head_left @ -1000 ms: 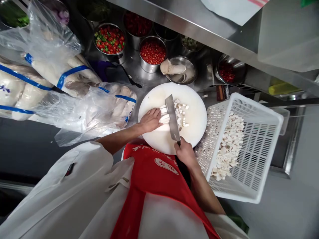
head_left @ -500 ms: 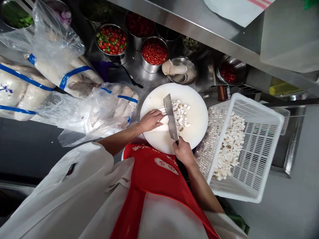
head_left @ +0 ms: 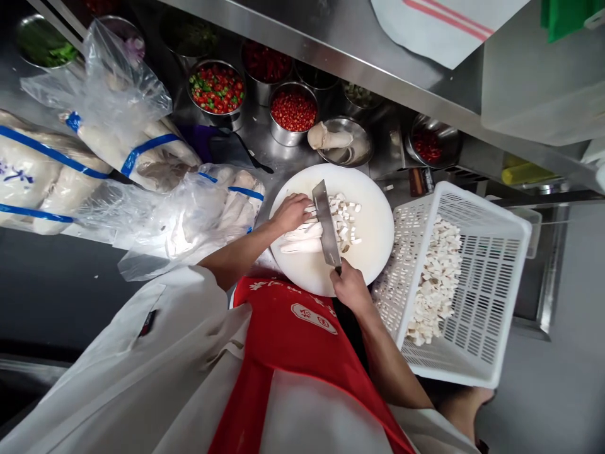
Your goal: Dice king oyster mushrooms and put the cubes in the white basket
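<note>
The steel tabletop (head_left: 278,156) bears a round cutting board (head_left: 371,243). Right grip (head_left: 350,285) clasps a cleaver (head_left: 326,224); left grip (head_left: 290,213) holds mushroom strips (head_left: 303,233).

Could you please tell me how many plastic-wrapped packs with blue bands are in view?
3: a far-left pack, a middle pack just beyond it to the right, and a near-board pack beside the round white board. Others may be hidden.
</note>
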The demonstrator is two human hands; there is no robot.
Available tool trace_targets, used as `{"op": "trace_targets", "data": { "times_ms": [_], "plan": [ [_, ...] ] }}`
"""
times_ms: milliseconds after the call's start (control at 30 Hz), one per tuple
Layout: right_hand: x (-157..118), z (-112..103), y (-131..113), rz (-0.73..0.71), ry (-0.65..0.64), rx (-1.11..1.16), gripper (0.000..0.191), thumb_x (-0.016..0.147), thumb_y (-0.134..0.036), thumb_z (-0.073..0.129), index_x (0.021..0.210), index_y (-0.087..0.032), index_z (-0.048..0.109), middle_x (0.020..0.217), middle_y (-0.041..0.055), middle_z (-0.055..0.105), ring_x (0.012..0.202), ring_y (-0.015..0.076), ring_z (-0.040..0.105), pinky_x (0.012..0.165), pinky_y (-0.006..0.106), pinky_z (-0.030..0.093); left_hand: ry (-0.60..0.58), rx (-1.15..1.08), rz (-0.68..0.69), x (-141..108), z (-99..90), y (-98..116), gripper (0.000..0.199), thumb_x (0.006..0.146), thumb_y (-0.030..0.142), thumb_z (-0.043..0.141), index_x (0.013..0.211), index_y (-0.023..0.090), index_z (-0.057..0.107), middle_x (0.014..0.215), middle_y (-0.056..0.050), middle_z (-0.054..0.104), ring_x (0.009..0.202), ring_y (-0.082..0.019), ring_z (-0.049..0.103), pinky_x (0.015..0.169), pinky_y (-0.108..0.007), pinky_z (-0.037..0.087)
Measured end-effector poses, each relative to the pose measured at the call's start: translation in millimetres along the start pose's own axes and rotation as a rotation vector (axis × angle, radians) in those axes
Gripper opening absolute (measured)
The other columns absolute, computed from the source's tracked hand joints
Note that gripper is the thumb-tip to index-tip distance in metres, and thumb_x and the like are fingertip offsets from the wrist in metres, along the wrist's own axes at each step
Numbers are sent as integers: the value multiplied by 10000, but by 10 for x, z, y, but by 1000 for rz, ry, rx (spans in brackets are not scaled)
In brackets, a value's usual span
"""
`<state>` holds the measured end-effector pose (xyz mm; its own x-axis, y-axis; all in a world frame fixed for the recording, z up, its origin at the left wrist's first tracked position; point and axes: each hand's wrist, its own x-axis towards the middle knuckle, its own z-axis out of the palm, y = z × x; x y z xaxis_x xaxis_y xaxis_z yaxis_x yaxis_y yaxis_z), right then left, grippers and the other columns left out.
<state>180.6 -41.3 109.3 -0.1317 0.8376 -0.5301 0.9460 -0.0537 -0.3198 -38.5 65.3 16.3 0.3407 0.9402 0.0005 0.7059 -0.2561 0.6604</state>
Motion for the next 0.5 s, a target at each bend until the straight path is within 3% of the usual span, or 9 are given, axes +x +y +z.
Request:
{"op": "trace_targets", "data": {
  "times_ms": [133, 233, 400, 500],
  "plan": [
    [172, 134, 4, 25, 51, 48, 299, 870, -274, 425, 1047, -135, 622, 793, 116, 707, 741, 251, 648, 676, 304, 411, -87, 7, 97, 147, 54, -79, 217, 872, 196, 568, 1033, 141, 703, 1129, -88, 675, 1076, -243, 581, 1018, -404, 429],
    [179, 79, 24, 19, 65, 106, 298, 886, -324, 429, 1019, -157, 637, 702, 73, 692, 686, 233, 648, 640, 287, 424, -123, -39, 131, 113, 44, -74, 224, 883, 174, 530, 1013, 150, 711, 1079, -77, 692, 1039, -220, 607, 1016, -390, 441],
    [-276, -141, -6, 68, 115, 199, 357, 907, -397, 438, 1103, -172, 635, 643, 43, 683, 639, 234, 647, 612, 292, 434, 26, -155, 13, -130, -44, -19, 201, 902, 218, 545, 1021, 163, 697, 1081, -73, 665, 1043, -185, 602, 980, -323, 475],
    [-495, -198, -43, 66, 72, 172, 365, 904, -401, 450, 1138, -187, 631, 716, 64, 714, 715, 254, 666, 639, 301, 442, 49, -195, 40, -313, -45, 4, 150, 870, 294, 636, 947, 181, 699, 1062, -64, 647, 1037, -183, 593, 966, -313, 478]
  ]
}}
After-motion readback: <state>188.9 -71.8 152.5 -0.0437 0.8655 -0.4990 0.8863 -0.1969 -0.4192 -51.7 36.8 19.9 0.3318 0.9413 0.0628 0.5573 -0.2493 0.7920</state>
